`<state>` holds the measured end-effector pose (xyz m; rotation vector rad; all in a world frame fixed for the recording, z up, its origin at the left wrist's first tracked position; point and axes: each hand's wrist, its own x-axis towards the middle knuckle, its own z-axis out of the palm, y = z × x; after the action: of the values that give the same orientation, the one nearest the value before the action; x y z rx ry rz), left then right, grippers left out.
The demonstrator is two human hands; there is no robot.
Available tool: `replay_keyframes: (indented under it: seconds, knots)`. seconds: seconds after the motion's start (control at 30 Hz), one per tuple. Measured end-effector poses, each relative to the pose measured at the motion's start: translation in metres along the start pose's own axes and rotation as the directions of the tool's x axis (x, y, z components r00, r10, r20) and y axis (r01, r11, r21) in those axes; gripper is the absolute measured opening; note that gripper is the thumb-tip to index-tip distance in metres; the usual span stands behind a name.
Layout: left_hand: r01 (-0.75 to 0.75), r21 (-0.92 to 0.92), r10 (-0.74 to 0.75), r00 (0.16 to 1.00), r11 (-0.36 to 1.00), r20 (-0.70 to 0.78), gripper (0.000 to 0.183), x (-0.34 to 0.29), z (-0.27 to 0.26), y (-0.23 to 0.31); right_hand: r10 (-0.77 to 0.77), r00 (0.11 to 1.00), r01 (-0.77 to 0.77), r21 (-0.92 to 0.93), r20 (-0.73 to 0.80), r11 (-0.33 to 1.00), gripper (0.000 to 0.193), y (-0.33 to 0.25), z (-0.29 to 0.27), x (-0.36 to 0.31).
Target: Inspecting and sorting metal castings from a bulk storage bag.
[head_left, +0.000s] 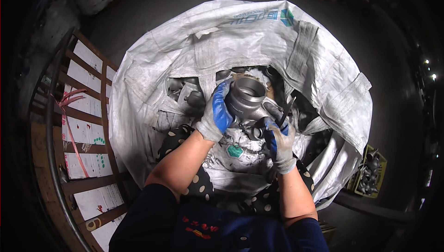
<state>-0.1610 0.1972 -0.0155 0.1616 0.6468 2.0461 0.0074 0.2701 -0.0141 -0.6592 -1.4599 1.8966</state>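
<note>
Gloved fingers of my left hand (218,114) cup the grey fitting (242,105) at its nine o'clock; my right hand (281,142), toward five, grips a dark tool (287,111). I judge the fitting rigid, smooth, weighty: best held below its rim. White sack (256,37) surrounds all.

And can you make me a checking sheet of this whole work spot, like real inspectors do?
Surface: big white woven sack, creased, spread open around the hands.
Job's things: round dark-grey metal part with a wide ring-shaped mouth; slim black stick-like tool, exact kind unclear.
Clutter: loose dark-grey metal pieces showing inside the sack.
Hands: blue-and-grey-gloved left hand cups the part's left side; blue-and-grey-gloved right hand holds the tool.
Cables: nothing seen.
Surroundings: brown slatted rack with pink string, left; yellow crate of grey metal pieces, right.
</note>
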Motion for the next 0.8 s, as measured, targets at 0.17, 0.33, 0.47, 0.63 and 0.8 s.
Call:
replay_keyframes:
  seconds: [0.17, 0.33, 0.47, 0.63, 0.8]
  knots:
    - [-0.084, 0.182, 0.107, 0.987, 0.98, -0.124, 0.022, 0.007, -0.026, -0.002, 0.179, 0.983, -0.17, 0.178, -0.035, 0.969, 0.031, -0.006, -0.004, 0.006]
    - [-0.207, 0.433, 0.255, 0.965, 0.877, -0.055, 0.019, -0.002, -0.013, 0.003, 0.296, 0.951, -0.27, 0.227, -0.089, 0.936, 0.018, -0.015, -0.005, 0.007]
    - [-0.235, 0.485, 0.274, 0.962, 0.842, -0.01, 0.021, -0.004, -0.013, 0.003, 0.165, 0.985, -0.166, -0.019, -0.05, 0.986, 0.031, -0.001, -0.014, 0.012]
    - [-0.274, 0.504, 0.275, 0.959, 0.819, 0.075, 0.024, -0.003, -0.012, 0.002, 0.361, 0.932, -0.349, 0.227, -0.014, 0.909, 0.033, 0.006, -0.025, 0.013]
    - [-0.399, 0.667, 0.282, 0.917, 0.63, 0.282, 0.029, -0.001, -0.029, 0.001, 0.371, 0.924, -0.373, 0.409, 0.088, 0.833, 0.039, 0.004, -0.023, 0.015]
